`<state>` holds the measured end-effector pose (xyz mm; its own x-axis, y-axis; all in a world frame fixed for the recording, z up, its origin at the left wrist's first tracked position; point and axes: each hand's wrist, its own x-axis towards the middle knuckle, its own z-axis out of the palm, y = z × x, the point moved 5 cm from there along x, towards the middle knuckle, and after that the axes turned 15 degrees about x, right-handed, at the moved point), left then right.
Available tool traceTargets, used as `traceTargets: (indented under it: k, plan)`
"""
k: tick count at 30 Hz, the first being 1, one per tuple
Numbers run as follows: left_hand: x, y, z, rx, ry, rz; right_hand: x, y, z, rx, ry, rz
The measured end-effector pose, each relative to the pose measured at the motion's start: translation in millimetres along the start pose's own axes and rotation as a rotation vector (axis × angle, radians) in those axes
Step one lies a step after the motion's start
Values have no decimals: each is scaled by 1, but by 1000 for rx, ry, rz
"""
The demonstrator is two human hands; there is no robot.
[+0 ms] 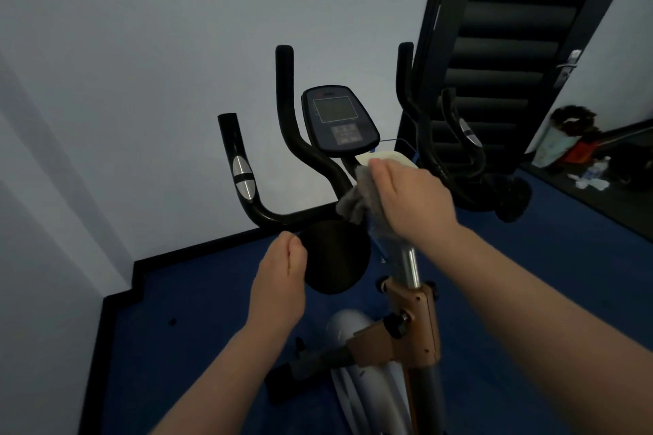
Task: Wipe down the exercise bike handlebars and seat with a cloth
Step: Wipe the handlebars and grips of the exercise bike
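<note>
At the bike's centre stem, the right hand [406, 198] rubs a grey cloth [357, 198].

Its grip is curled round the cloth, bunched against the handlebars [304, 155] where they join below the console [339, 120]. The left hand [282, 275] hovers loosely curled, holding nothing, near the black pad [335, 258]. Best, I'd say, to steady the bars and sweep outward along each.

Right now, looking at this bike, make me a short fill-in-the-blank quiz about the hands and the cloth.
1. The grey cloth is held by the ____ hand.
2. The left hand holds ____.
3. The display sits between the two upright ____ of the bike.
4. The floor is coloured ____.

Missing words: right; nothing; handlebars; blue
</note>
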<state>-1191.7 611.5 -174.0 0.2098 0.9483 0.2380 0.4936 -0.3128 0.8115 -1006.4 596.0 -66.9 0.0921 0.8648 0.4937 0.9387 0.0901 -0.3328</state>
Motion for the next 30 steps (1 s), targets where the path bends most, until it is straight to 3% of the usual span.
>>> traceTargets:
  k: [2,5,6,11,17,22,24,30]
  plan:
    - [0,-1,0,2,8,-1,9,-17,15,70,-70,-40]
    - [0,1,0,6,17,-15,5,-31,55,182,-378,62]
    - [0,1,0,4,17,-25,-2,-33,66,158,-410,61]
    - [-3,1,1,21,16,-54,-39,-13,67,137,-207,140]
    - [-1,-1,3,-34,58,-113,-8,-17,79,-102,-440,-44]
    - [-9,1,6,-183,127,-103,-30,-10,71,85,-221,32]
    - [-11,1,7,-217,168,-100,-41,2,65,155,-244,38]
    - [-22,3,17,-103,244,-78,-2,-22,75,-51,-393,-159]
